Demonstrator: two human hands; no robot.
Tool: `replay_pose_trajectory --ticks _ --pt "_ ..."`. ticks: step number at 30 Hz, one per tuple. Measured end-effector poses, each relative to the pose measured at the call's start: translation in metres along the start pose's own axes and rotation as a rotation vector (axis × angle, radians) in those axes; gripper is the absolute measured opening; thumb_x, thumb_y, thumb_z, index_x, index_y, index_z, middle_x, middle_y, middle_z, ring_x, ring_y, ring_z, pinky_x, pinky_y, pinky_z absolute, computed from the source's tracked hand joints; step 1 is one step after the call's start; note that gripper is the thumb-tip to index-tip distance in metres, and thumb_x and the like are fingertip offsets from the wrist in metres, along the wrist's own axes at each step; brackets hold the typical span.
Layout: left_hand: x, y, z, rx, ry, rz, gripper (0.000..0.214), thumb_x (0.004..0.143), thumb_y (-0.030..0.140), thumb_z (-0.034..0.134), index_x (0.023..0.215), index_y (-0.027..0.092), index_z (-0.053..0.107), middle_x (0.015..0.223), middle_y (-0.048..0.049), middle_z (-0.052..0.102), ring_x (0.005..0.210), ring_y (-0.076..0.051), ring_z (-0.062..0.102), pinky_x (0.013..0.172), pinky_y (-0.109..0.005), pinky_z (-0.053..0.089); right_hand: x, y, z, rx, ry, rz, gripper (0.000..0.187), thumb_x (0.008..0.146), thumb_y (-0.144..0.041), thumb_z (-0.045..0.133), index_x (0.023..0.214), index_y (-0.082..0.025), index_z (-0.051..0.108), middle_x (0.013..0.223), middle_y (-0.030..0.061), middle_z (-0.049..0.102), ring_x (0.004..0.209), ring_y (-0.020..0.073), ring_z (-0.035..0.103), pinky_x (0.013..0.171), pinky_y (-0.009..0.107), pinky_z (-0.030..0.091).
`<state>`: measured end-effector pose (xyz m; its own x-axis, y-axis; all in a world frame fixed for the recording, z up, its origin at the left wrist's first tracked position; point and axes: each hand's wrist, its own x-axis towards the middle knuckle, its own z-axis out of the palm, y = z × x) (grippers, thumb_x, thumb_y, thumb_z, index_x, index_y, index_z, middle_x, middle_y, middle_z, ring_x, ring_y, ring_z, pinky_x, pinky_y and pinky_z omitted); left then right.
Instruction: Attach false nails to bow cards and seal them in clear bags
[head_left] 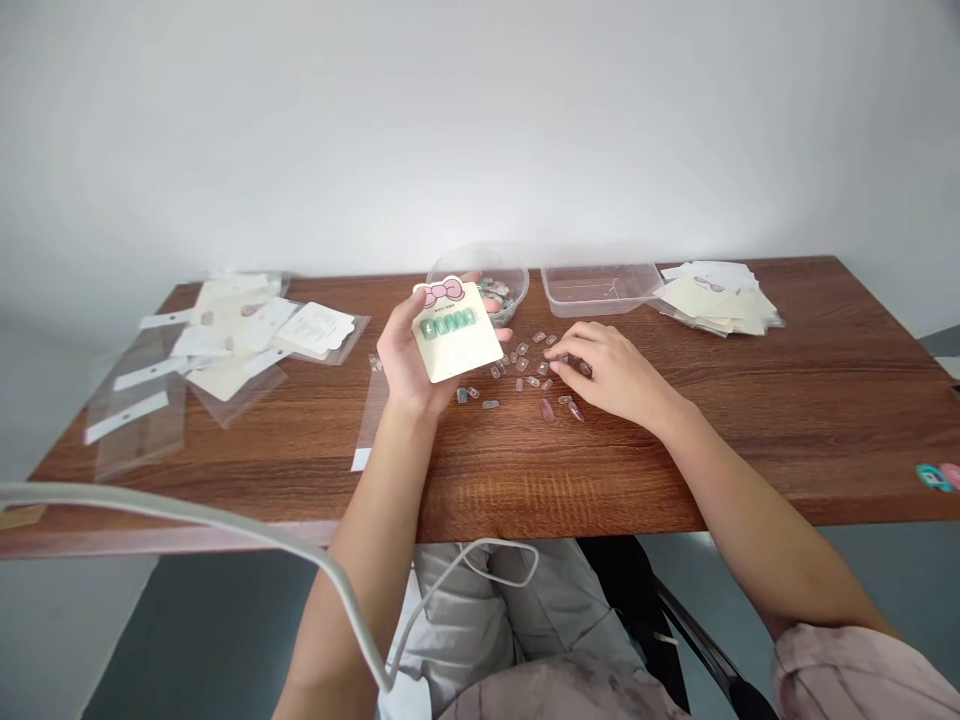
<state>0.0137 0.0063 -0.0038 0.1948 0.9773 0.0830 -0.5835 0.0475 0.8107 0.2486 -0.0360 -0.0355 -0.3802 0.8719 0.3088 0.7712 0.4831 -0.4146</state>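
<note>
A cream display card (pixel 459 350) with a pink bow at its top is held up in my left hand (pixel 409 355), the thumb at its edge and the fingers behind it. A row of green press-on nails (pixel 448 322) sits across the card. Over the right side of some scattered small clear press-on nails (pixel 523 364) is my right hand (pixel 604 365), low to the table. Its thumb and fingers are apart, with the fingertips among the pieces. Two pink press-on nails (pixel 547 410) lie just in front of it.
Behind the card stands a round clear tub (pixel 517 270) with nails inside, beside a rectangular clear container (pixel 600 290). Cards are stacked at the right (pixel 716 300). Clear bags and cards (pixel 232 335) cover the left side. A white cable (pixel 225 515) crosses in front.
</note>
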Motion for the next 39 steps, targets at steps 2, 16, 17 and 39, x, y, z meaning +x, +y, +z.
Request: replay_pose_trajectory --ticks 2,16,17,39 --pt "0.0 0.0 -0.001 0.025 0.025 0.018 0.035 0.091 0.047 0.056 0.098 0.018 0.073 0.111 -0.0126 0.074 0.103 -0.03 0.074 0.085 -0.048 0.065 -0.001 -0.002 -0.001 -0.003 -0.08 -0.028 0.014 0.1 -0.025 0.06 0.101 -0.021 0.074 0.104 0.008 0.072 0.098 0.026 0.067 0.092 0.046 0.05" --pt "-0.002 0.001 0.0 0.019 0.053 -0.036 0.045 0.087 0.049 0.058 0.118 0.019 0.073 0.106 -0.0109 0.076 0.108 -0.034 0.074 0.085 -0.048 0.065 -0.002 0.002 0.021 -0.137 -0.034 -0.149 0.024 0.105 -0.023 0.053 0.113 -0.023 0.075 0.112 0.0099 0.067 0.106 0.0273 0.064 0.092 0.046 0.05" --pt "-0.002 0.002 0.001 0.025 0.053 -0.036 0.044 0.087 0.049 0.059 0.115 0.019 0.074 0.106 -0.0112 0.076 0.108 -0.034 0.074 0.085 -0.048 0.065 -0.002 0.002 0.021 -0.139 -0.03 -0.144 0.024 0.105 -0.024 0.053 0.115 -0.022 0.075 0.114 0.0104 0.067 0.107 0.0278 0.063 0.092 0.047 0.05" --pt "-0.005 -0.001 0.002 0.014 -0.017 -0.103 0.054 0.084 0.05 0.062 0.121 0.012 0.072 0.1 -0.0143 0.08 0.099 -0.035 0.078 0.081 -0.045 0.064 0.017 -0.002 0.05 -0.203 0.092 -0.009 0.013 0.098 -0.03 0.069 0.101 -0.022 0.079 0.101 0.0092 0.071 0.099 0.0293 0.065 0.084 0.045 0.051"
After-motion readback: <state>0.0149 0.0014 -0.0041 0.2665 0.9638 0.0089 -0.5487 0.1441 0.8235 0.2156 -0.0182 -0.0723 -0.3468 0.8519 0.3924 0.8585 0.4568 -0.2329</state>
